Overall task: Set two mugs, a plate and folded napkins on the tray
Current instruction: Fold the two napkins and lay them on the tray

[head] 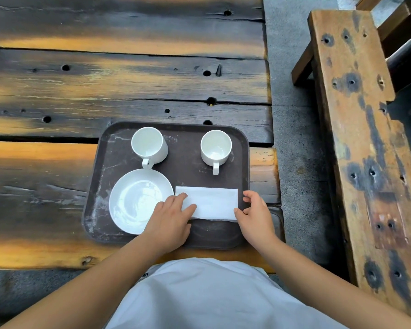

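A dark brown tray [185, 167] lies at the near edge of the wooden table. Two white mugs stand upright at its back, one on the left [149, 144] and one on the right [216, 148], handles toward me. A white plate [133, 200] sits at the front left. To its right lies a white folded napkin [214, 201]. My left hand [170, 217] rests flat on the napkin's left end, fingers spread. My right hand [256, 212] touches the napkin's right edge with thumb and fingertips, not closed around it.
The table [105, 79] is made of dark, worn planks with holes and cracks. A wooden bench [361, 138] runs along the right, with a strip of grey concrete floor [292, 115] between it and the table. My white shirt fills the bottom centre.
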Available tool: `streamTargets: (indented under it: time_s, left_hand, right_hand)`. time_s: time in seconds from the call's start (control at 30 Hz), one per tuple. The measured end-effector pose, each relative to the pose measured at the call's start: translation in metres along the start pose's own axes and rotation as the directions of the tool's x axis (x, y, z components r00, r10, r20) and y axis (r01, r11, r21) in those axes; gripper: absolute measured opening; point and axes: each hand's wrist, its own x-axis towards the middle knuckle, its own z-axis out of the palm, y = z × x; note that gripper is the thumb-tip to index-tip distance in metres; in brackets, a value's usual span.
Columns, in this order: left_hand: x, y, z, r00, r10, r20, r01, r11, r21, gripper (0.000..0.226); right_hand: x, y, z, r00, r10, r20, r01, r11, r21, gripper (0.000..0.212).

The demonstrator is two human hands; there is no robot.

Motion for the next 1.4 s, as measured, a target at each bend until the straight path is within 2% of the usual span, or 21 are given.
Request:
streamTargets:
  time_s: [0.07,0.1,0.17,0.23,0.37,0.6,1.13,1.4]
  left_hand:
    - [0.001,0.001,0.001,0.998,0.059,0.036,-0.061,0.997,0.056,0.044]
    - [0.001,0.001,0.002,0.996,0.070,0.053,-0.074,0.994,0.075,0.043]
    - [0.003,0.003,0.003,0.993,0.078,0.085,-0.086,0.992,0.093,0.043]
    - [0.005,0.003,0.006,0.992,0.077,0.096,-0.086,0.992,0.089,0.044]
    - [0.006,0.001,0.008,0.990,0.078,0.114,-0.087,0.993,0.080,0.045]
    - [0.007,0.003,0.011,0.991,0.079,0.110,-0.085,0.995,0.057,0.050]
    - [0.001,0.006,0.016,0.992,0.082,0.092,-0.086,0.995,0.049,0.060]
    - [-0.001,0.002,0.019,0.991,0.069,0.111,-0.076,0.995,0.058,0.069]
  right_hand:
    - [-0.001,0.001,-0.003,0.985,-0.145,0.092,0.162,0.964,-0.209,0.044]
    - [-0.001,0.002,-0.004,0.955,-0.245,0.164,0.289,0.894,-0.343,0.046]
    - [-0.002,0.002,-0.002,0.859,-0.391,0.330,0.512,0.663,-0.546,0.050]
    - [-0.003,0.002,0.004,0.804,-0.397,0.443,0.593,0.492,-0.637,0.056]
    - [-0.003,0.003,0.018,0.793,-0.335,0.509,0.608,0.402,-0.684,0.066]
    - [0.000,0.013,0.015,0.793,-0.303,0.528,0.608,0.360,-0.707,0.069]
    - [-0.003,0.014,0.008,0.796,-0.285,0.534,0.605,0.346,-0.717,0.067]
    - [-0.007,0.009,0.005,0.809,-0.286,0.513,0.587,0.381,-0.714,0.073]
